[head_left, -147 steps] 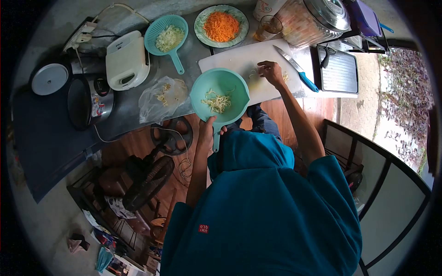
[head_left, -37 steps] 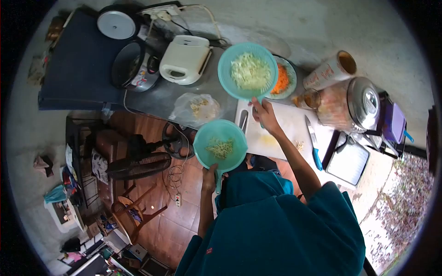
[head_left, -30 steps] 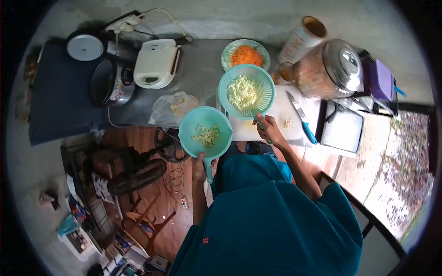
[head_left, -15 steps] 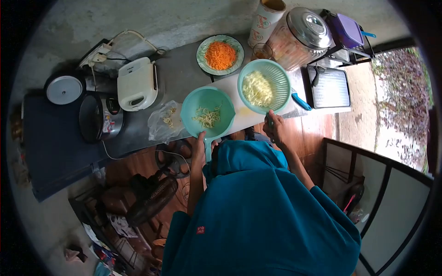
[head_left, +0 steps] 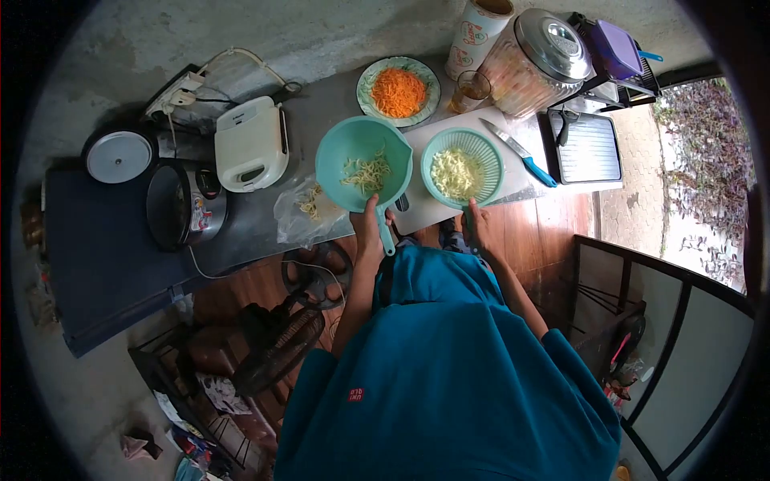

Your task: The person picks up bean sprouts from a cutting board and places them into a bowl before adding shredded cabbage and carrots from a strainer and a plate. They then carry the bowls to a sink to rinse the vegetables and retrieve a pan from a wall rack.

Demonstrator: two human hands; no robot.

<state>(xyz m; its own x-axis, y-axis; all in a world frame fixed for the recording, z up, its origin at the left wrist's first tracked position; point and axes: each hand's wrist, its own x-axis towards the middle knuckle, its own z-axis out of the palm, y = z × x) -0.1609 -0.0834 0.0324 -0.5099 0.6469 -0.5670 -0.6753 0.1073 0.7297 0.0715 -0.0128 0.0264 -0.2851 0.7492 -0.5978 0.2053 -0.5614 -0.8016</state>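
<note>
My left hand (head_left: pixel 367 229) is closed around the handle of a mint-green plastic bowl (head_left: pixel 337 156), which has a small pour lip and bean sprouts (head_left: pixel 366 173) inside. In my right hand (head_left: pixel 479 228) is the handle of a matching slotted colander (head_left: pixel 492 164) with pale shredded vegetable (head_left: pixel 455 173), perhaps cabbage, in it. The colander is over the white cutting board (head_left: pixel 417 215), beside the bowl. A knife with a blue handle (head_left: pixel 539 171) lies on the board's right side. Left of the bowl is a clear plastic bag (head_left: pixel 290 218) with some sprouts.
Behind the bowl stands a plate (head_left: pixel 367 80) of grated carrot. A glass (head_left: pixel 469 92), a large lidded jar (head_left: pixel 521 68) and a paper cylinder (head_left: pixel 479 36) are at the back. A white sandwich maker (head_left: pixel 250 148) and a cooker (head_left: pixel 180 207) stand left, a grill pan (head_left: pixel 589 148) right.
The bowl has moved away from my body, up beside the colander. The colander has come down and nearer, uncovering the knife blade and more of the board. My view has shifted slightly.
</note>
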